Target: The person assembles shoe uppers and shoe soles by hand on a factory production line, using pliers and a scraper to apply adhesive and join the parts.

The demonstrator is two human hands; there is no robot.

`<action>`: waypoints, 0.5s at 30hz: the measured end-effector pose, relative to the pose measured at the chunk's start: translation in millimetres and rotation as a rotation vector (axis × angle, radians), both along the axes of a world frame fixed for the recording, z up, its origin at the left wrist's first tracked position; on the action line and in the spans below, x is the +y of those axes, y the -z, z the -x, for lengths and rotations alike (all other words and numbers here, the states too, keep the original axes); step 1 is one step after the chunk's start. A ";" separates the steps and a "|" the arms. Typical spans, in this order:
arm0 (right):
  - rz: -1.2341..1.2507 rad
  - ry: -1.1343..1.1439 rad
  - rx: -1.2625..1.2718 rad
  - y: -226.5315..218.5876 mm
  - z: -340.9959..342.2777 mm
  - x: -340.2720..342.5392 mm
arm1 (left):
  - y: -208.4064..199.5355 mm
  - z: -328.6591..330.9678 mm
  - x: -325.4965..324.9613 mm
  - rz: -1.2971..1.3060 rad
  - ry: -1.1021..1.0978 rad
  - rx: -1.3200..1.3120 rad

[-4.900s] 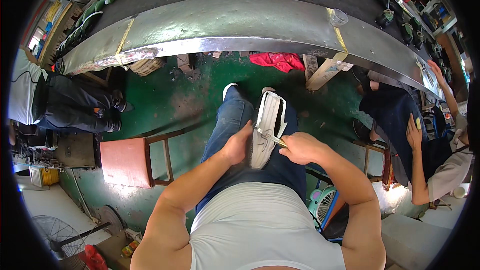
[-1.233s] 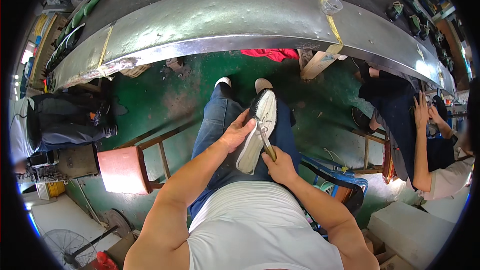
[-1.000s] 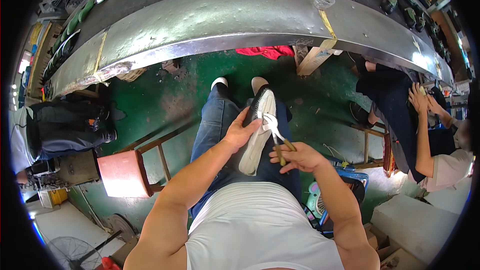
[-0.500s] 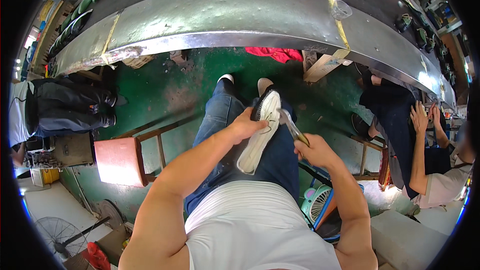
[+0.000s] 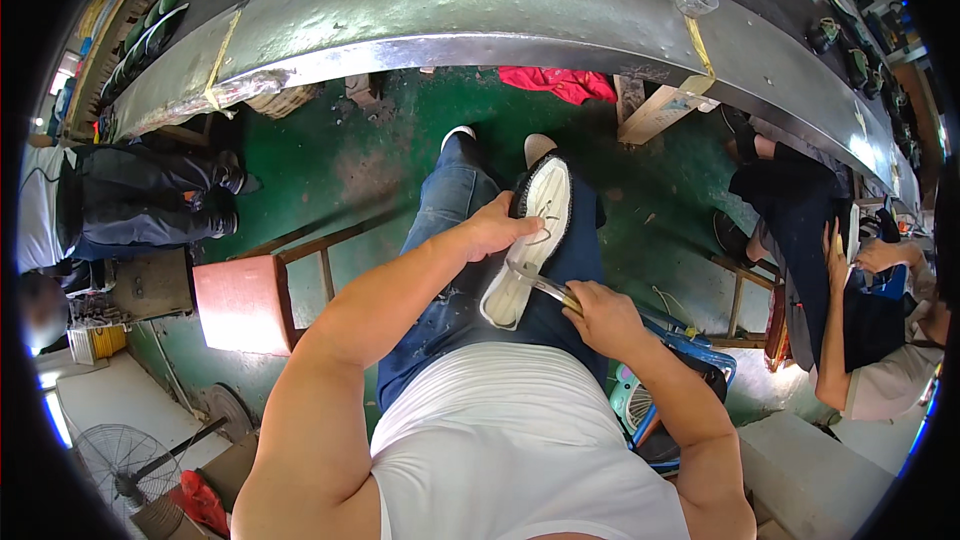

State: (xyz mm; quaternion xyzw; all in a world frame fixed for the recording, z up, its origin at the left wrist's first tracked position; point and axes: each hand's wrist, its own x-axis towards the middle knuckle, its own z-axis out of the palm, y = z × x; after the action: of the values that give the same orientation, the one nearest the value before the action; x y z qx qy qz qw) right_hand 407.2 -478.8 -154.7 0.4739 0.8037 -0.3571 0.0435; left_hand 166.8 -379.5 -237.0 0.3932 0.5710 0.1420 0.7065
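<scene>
A shoe (image 5: 548, 202) lies bottom up across my thighs, its toe pointing away from me. The underside is white, with a dark edge around the toe and a thin dark cord looped on it. My left hand (image 5: 497, 227) grips the shoe's left side, thumb over the white underside. My right hand (image 5: 607, 320) is closed around the yellowish handle of a curved-headed metal hand tool (image 5: 538, 281). The tool's head touches or hovers just over the shoe's middle; I cannot tell which. Whether it is pincers or a hammer is unclear.
A metal-edged workbench (image 5: 450, 15) runs across the far side. A red-topped stool (image 5: 243, 305) stands left, a small teal fan (image 5: 628, 400) near my right side. Red cloth (image 5: 560, 83) lies under the bench. One person (image 5: 150, 202) is at left, another (image 5: 895, 365) works seated at right.
The tool in my right hand has moved from beside the shoe's toe half to over its middle, nearer me. My left hand keeps its hold. The view has shifted slightly.
</scene>
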 end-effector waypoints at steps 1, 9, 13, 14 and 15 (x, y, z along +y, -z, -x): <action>-0.012 0.021 0.020 0.5 -5.4 -8.9 | -5.1 -1.4 -1.9 0.000 -0.004 0.002; 0.520 0.255 0.212 22.4 -33.8 -16.3 | 14.6 5.6 -66.6 -0.300 0.083 -0.011; 0.880 0.351 0.372 13.5 -45.0 -0.7 | 18.1 -3.1 -86.8 -0.284 -0.056 -0.009; 0.877 0.347 0.366 8.8 -47.2 3.2 | 19.8 -6.6 -85.3 -0.287 -0.062 -0.012; 0.852 0.346 0.283 1.8 -50.2 7.5 | 21.2 -10.5 -83.9 -0.275 -0.110 -0.034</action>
State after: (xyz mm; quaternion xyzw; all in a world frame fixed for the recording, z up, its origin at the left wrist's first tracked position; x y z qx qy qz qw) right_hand 457.4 -471.3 -156.6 0.4872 0.4932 -0.7178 0.0641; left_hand 177.3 -463.4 -258.2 0.4521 0.5548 0.2638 0.6467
